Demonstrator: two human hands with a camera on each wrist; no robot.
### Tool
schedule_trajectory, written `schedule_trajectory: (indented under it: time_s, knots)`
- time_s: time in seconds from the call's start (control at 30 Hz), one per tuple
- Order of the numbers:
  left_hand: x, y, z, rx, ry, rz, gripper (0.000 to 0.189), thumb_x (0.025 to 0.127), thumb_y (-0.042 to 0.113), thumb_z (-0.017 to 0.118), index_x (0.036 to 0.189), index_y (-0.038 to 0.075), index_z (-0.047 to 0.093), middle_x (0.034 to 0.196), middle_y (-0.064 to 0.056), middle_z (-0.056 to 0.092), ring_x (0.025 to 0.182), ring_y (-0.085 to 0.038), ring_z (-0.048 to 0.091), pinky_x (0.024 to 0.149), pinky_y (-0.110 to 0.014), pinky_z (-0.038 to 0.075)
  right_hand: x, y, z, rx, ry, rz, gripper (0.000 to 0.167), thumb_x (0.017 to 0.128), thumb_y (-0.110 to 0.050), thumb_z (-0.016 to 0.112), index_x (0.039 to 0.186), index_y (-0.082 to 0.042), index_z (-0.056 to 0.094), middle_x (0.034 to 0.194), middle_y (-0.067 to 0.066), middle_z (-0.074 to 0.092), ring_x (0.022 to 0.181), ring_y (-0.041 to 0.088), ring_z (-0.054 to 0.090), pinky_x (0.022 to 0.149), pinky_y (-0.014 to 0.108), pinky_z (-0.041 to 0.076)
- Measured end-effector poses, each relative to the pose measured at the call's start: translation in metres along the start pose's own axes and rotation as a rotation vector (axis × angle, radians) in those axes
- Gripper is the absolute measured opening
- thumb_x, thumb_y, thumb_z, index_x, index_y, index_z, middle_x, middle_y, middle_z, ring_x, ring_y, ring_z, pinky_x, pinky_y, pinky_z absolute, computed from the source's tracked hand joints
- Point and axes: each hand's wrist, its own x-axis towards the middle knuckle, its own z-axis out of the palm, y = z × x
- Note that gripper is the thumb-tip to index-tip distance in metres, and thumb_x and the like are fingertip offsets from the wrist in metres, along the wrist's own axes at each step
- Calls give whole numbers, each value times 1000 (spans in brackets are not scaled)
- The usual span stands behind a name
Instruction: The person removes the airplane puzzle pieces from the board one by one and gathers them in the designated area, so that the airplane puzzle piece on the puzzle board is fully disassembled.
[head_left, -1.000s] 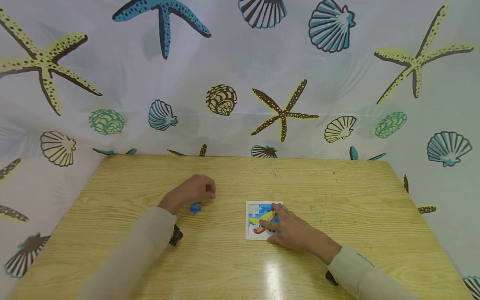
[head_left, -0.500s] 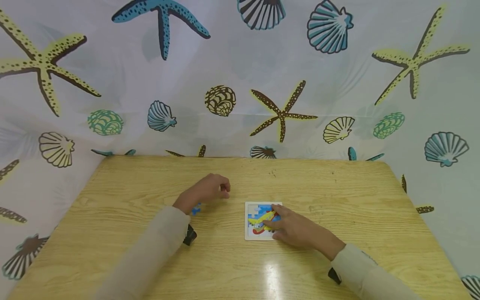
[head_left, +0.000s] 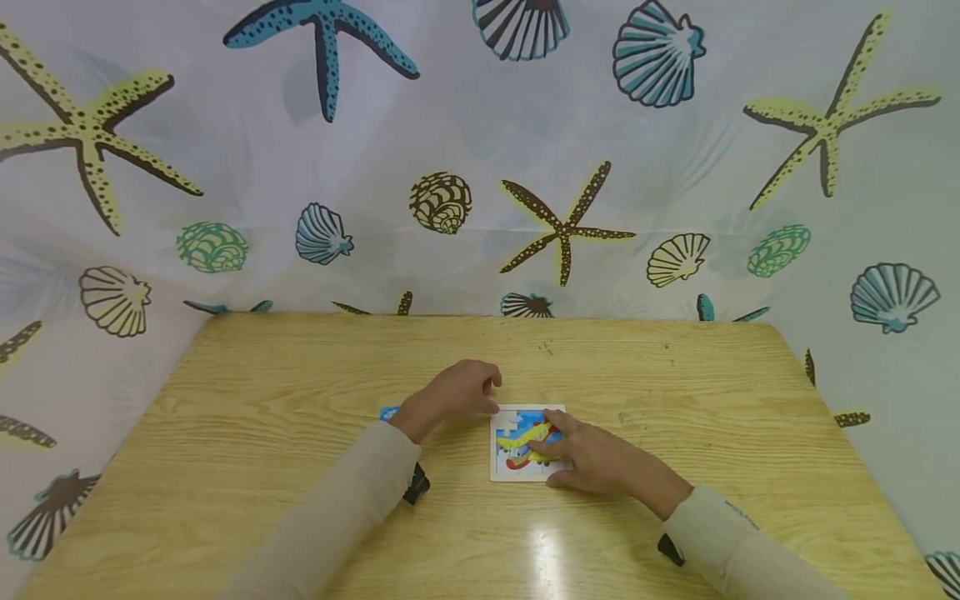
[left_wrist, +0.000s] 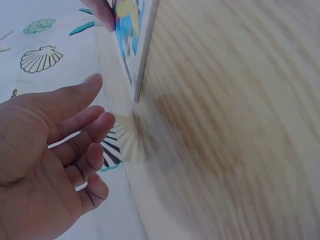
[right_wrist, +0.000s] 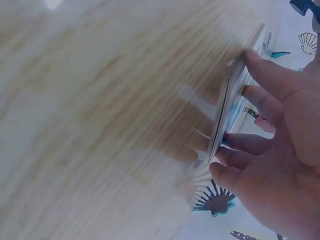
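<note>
A small white-framed jigsaw puzzle [head_left: 507, 475] with a yellow and red aeroplane picture lies flat on the table; a pale patch shows at its upper left. My right hand [head_left: 596, 457] rests over the puzzle's right side, fingers spread across the picture. In the right wrist view the thumb [right_wrist: 267, 70] touches the frame's edge. My left hand [head_left: 461, 390] hovers at the puzzle's upper left corner. Its fingers are loosely bent with nothing between them in the left wrist view [left_wrist: 75, 145]. Blue jigsaw pieces [head_left: 387, 413] lie behind the left wrist, partly hidden.
The wooden table [head_left: 675, 392] stretches around the puzzle on all sides. A white cloth [head_left: 375, 150] printed with shells and starfish hangs behind it and at both sides. A dark device [head_left: 416, 485] sits under the left wrist, another [head_left: 670, 549] under the right.
My left hand has moved right, from above the blue pieces to the puzzle's upper left corner, its forearm now covering most of the pieces. My right hand stays nearly still on the puzzle.
</note>
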Motion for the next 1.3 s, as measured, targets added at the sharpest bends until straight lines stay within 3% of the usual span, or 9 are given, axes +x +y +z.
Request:
schedule_trajectory:
  time_s: [0.57,0.93,1.3]
  knots:
    - [4,24,19,-37,-74,53,29,82,20,75,106,7,63,88,0,58,79,-14,49,74,-29,43,0,2,3,-5,15,-4,53,91,-39,60,140,-21,48,154,21,24,140,39,29,106,44,39]
    - [6,37,29,70,-54,-28,34,76,27,80,98,8,62,82,3,56,76,-13,50,67,-26,42,0,1,1,-15,14,-23,52,92,-38,60,139,-19,49,153,23,24,141,39,28,105,44,40]
    - [10,37,29,57,-49,-36,34,75,24,81,96,6,61,85,1,57,77,-14,49,70,-27,44,1,1,2,-10,25,-24,52,91,-37,61,139,-19,50,153,24,25,140,40,29,104,44,40]
